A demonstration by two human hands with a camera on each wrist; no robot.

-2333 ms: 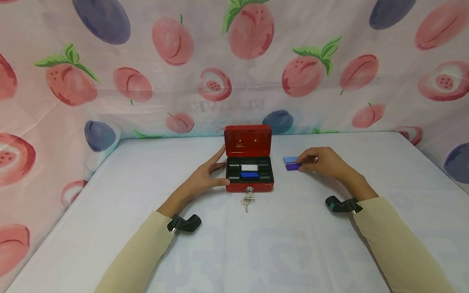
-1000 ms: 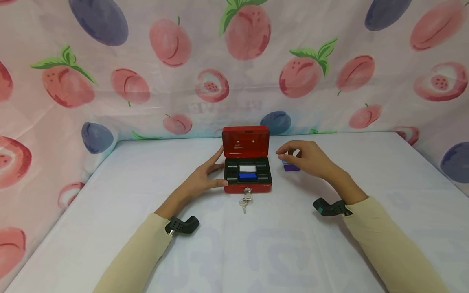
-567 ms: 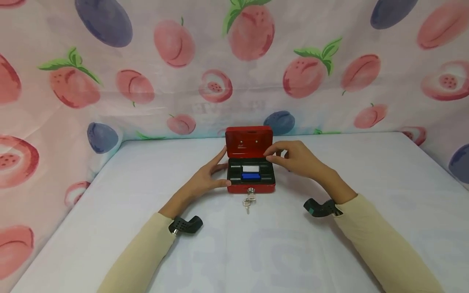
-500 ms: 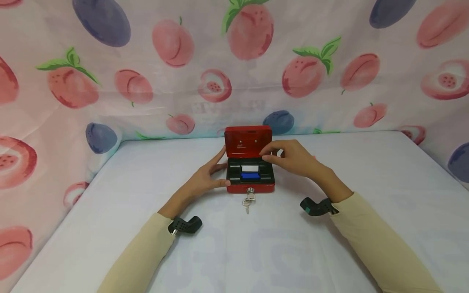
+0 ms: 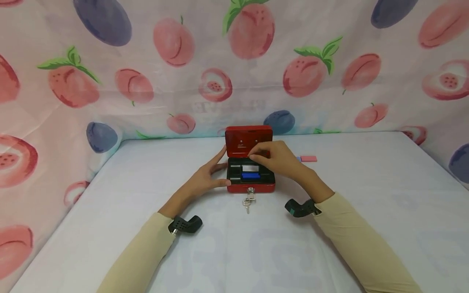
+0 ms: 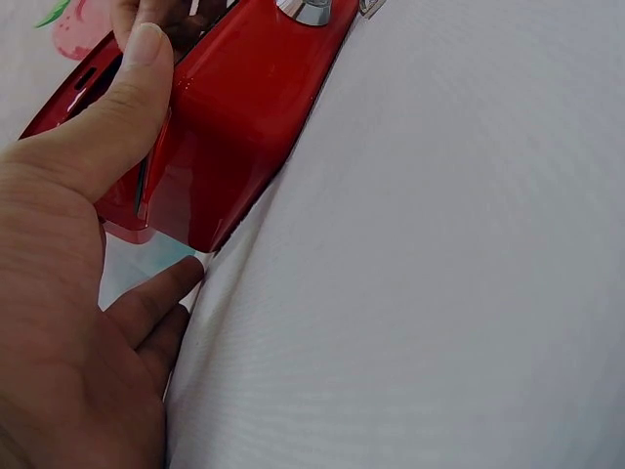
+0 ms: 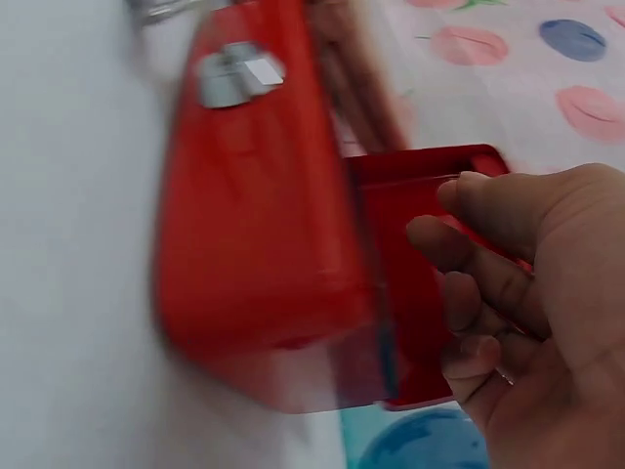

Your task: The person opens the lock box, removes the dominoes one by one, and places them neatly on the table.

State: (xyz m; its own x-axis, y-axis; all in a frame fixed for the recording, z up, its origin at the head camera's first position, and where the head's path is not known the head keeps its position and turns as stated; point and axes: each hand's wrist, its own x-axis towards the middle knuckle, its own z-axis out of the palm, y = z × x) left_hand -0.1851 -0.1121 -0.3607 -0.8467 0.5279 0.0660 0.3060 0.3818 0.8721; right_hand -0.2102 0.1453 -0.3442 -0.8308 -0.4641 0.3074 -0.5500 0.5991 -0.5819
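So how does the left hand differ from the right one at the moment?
The left hand touches the left side of the red box; the right hand is over the box, by the raised lid. The left hand's fingers are spread; the right hand's are bent inward. Both wear a beige sleeve and a black wrist device.

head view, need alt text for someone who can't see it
Open red box on a white table, left hand touching its left side, right hand over its black tray. A white piece and a blue piece lie in the tray, keys at the front lock, a pink piece to the right.
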